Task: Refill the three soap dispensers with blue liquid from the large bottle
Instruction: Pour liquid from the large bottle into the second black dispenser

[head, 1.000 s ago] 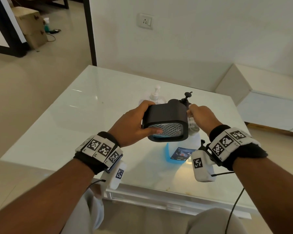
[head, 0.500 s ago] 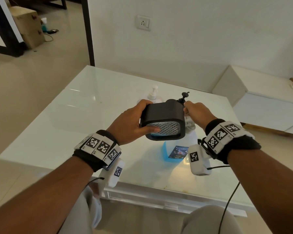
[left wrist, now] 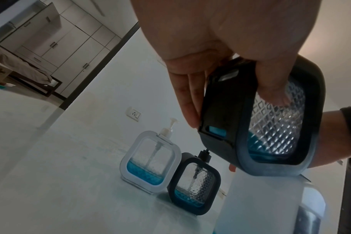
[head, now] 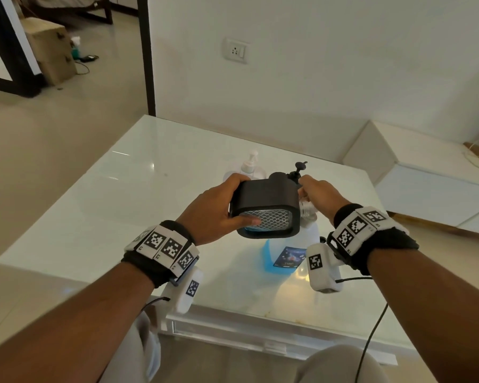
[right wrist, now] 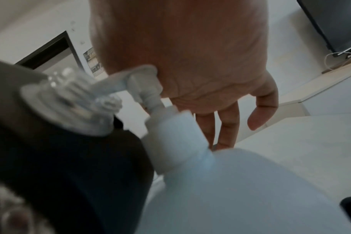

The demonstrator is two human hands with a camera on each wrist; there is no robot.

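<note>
One black-framed dispenser [head: 266,208], tilted above the large bottle [head: 288,252], sits clasped in our left hand [head: 213,214]; its glass looks slippery, so hold the frame. Our right hand [right wrist: 180,52] presses the pump, fingers loose.

The bench [head: 100,194] had a glossy, glass-like white top that mirrored the light. The dispenser held by the left hand [head: 210,214] wore a matt black plastic frame [head: 263,194] round a clear panel embossed with a diamond pattern [left wrist: 276,125]. On the bench, a second dispenser [left wrist: 194,183] had the same matt black frame and faceted clear window, and a third [left wrist: 150,161] a smooth white plastic frame. The large bottle [right wrist: 240,190] looked like milky, translucent plastic with a glossy paper label [head: 288,257]. Black cloth bands [head: 147,266] wrapped both wrists.
</note>
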